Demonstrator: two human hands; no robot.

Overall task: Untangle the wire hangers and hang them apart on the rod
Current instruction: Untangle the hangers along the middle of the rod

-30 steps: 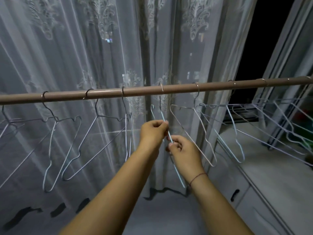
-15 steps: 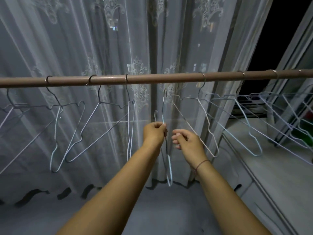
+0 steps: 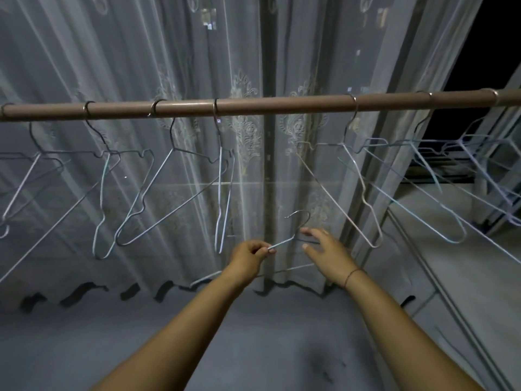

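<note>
Pinching one sloping shoulder of a pale blue wire hanger [image 3: 282,243] between the thumb and curled fingers [image 3: 262,251], the left hand [image 3: 248,256] holds it in the air well below the long brown round rod [image 3: 282,104]. The hanger's steel hook [image 3: 300,213] curls upward, free of the rod, beneath the widest bare stretch of it. Its bottom wire slants away behind the left wrist. The right hand [image 3: 331,253] is just beside the hanger's other shoulder, palm down. Its fingers [image 3: 310,232] are straight and spread wide, gripping nothing; whether a fingertip touches the wire I cannot tell. A thin dark thread bracelet [image 3: 351,277] circles the right wrist.

On the rod, left of the gap, several grey and pale blue hangers [image 3: 220,193] hang with their hooks spaced apart, though their lower wires cross in this view. Right of the gap, a white wire hanger [image 3: 363,193] hangs by its hook. Beyond it, more pale blue and lilac hangers [image 3: 456,241] overlap one another, their wires crossing toward the right edge. A sheer white embroidered curtain [image 3: 253,52] hangs behind the rod, down to a grey floor [image 3: 253,334]. A white cabinet [image 3: 451,277] stands at the right.
</note>
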